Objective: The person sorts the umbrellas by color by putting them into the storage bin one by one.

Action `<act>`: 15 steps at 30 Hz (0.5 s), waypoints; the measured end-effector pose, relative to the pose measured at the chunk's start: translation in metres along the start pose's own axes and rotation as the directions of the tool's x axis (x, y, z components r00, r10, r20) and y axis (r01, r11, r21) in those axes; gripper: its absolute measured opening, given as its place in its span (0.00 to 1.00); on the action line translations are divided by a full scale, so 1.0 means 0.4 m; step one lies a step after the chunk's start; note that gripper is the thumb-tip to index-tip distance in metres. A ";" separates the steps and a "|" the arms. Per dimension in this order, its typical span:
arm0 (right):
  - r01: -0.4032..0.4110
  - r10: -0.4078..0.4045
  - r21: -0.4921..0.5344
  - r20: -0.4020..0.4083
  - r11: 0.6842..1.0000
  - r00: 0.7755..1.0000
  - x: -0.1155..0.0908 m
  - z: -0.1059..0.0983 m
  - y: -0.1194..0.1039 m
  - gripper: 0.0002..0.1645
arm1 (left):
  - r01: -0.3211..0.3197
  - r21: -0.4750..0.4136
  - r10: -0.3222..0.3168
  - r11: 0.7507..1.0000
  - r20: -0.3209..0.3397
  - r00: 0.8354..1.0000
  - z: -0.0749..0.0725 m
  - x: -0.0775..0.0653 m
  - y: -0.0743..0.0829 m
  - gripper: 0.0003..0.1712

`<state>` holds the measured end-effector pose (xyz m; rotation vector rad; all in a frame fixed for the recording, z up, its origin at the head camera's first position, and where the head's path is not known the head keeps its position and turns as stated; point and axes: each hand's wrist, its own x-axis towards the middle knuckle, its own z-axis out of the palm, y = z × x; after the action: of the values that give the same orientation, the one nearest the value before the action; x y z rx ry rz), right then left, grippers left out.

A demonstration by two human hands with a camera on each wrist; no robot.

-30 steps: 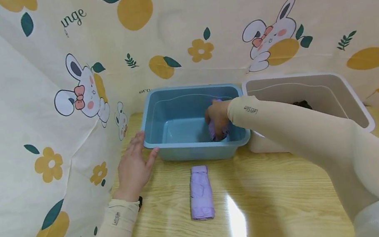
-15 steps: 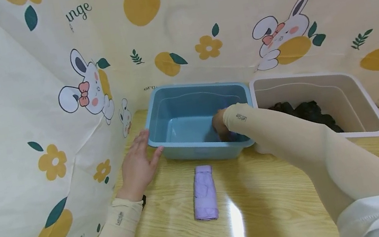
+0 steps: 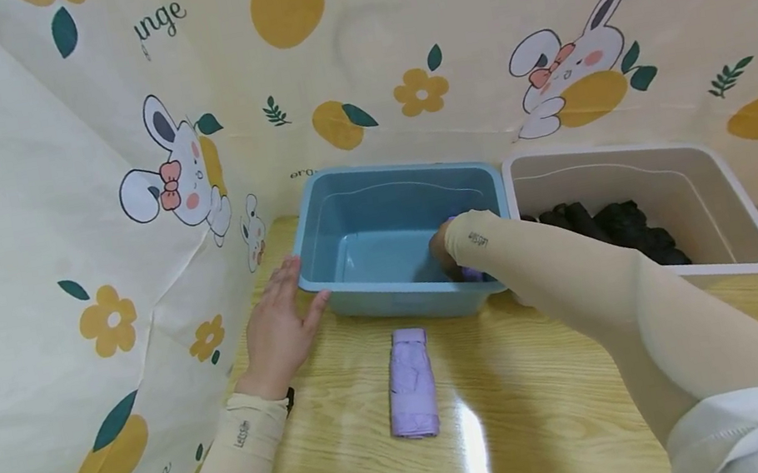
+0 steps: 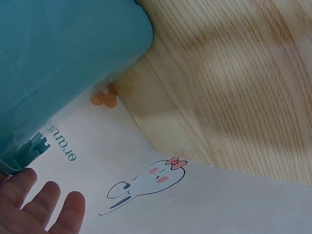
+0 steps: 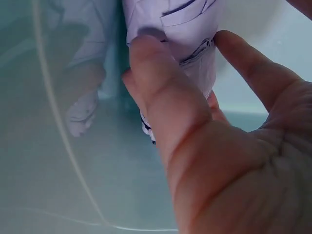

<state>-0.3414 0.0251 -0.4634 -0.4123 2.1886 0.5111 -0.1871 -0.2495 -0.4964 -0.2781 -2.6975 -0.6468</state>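
A blue plastic bin (image 3: 399,305) stands at the back of the table. Inside its right end, my right hand (image 3: 442,251) is around a rolled lilac cloth (image 5: 187,29); in the right wrist view the thumb and fingers touch it from opposite sides. The sleeve partly hides this roll in the head view. At the bin's left front corner, my left hand (image 3: 278,334) touches the rim with its fingers fairly straight and spread. Another rolled lilac cloth (image 3: 411,387) lies on the table in front of the bin.
To the right of the blue bin, close beside it, is a beige bin (image 3: 711,199) with crumpled black cloth (image 3: 624,223) in it. My right forearm crosses its front left corner. A printed sheet (image 3: 101,260) covers the wall behind and at the left of the wooden table (image 3: 533,421).
My right hand has moved lower and toward the bin's front right corner with the lilac roll. The left hand stays at the rim. The head view has shifted slightly, showing more of the black cloth.
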 end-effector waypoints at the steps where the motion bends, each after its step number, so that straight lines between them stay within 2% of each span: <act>1: 0.016 -0.016 -0.018 0.001 1.000 1.000 -0.002 0.001 0.003 0.12 | -0.001 0.000 0.001 1.000 0.000 1.000 -0.001 0.000 0.001 0.41; 3: 0.023 -0.023 -0.009 -0.009 1.000 1.000 -0.008 0.004 0.008 0.12 | -0.005 -0.002 0.005 1.000 -0.002 1.000 -0.001 -0.001 0.003 0.41; 4: 0.053 -0.054 -0.043 -0.016 0.998 0.998 -0.014 0.005 0.011 0.12 | -0.007 -0.004 0.007 1.000 -0.001 1.000 -0.002 -0.001 0.004 0.41; 9: 0.136 -0.138 -0.036 -0.073 0.990 0.988 -0.064 -0.004 0.020 0.11 | 0.003 -0.008 -0.003 1.000 0.011 1.000 -0.007 -0.001 0.009 0.41; 10: 0.159 -0.164 -0.059 -0.082 0.985 0.983 -0.076 -0.008 0.020 0.12 | 0.006 -0.009 -0.006 1.000 0.015 1.000 -0.008 -0.002 0.010 0.41; 15: 0.196 -0.201 -0.050 -0.153 0.979 0.968 -0.097 -0.028 0.025 0.29 | 0.016 -0.005 -0.015 1.000 0.021 1.000 -0.010 -0.004 0.011 0.41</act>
<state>-0.3300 0.0329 -0.4243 -0.7037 2.2598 0.4179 -0.1834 -0.2475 -0.4918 -0.2671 -2.7209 -0.6589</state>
